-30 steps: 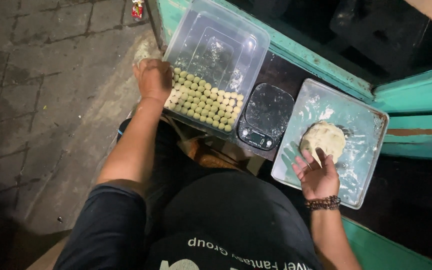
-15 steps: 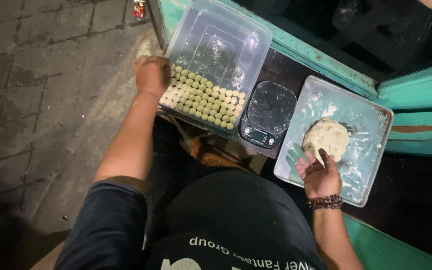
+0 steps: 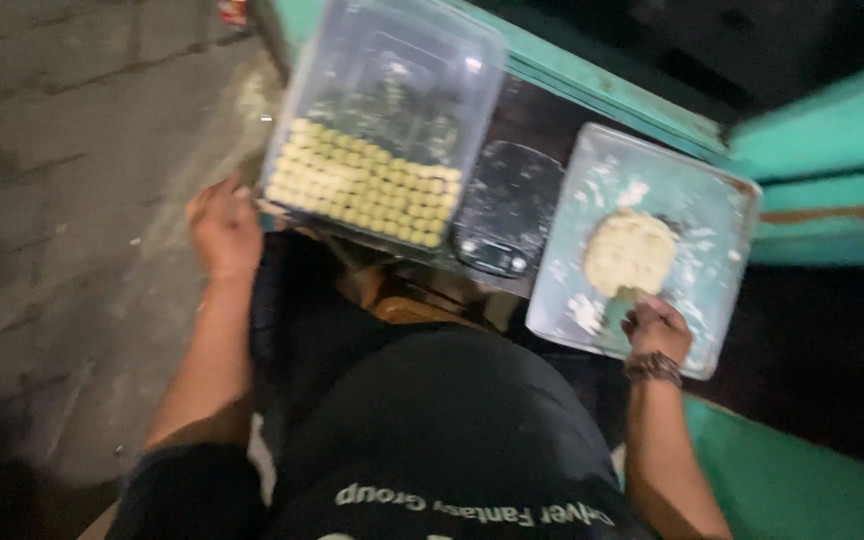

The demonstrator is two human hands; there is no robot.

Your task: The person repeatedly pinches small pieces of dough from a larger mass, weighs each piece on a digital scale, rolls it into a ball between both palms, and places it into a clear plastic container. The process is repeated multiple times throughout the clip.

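My right hand (image 3: 658,328) had its fingers curled in, pinching at the near edge of the dough lump (image 3: 630,253), which lay on the floured metal tray (image 3: 712,215). My left hand (image 3: 220,228) hung loosely curled just off the near left corner of the clear plastic container (image 3: 392,90); blur kept me from telling whether it held anything. Rows of small dough balls (image 3: 362,186) filled the container's near side. A dark kitchen scale (image 3: 508,205) sat between container and tray.

Place: outdoor street food stall
Signs: grey paved ground (image 3: 62,180); worn turquoise wooden counter frame (image 3: 812,140); small black digital scale (image 3: 508,208); floured square metal tray (image 3: 702,215)
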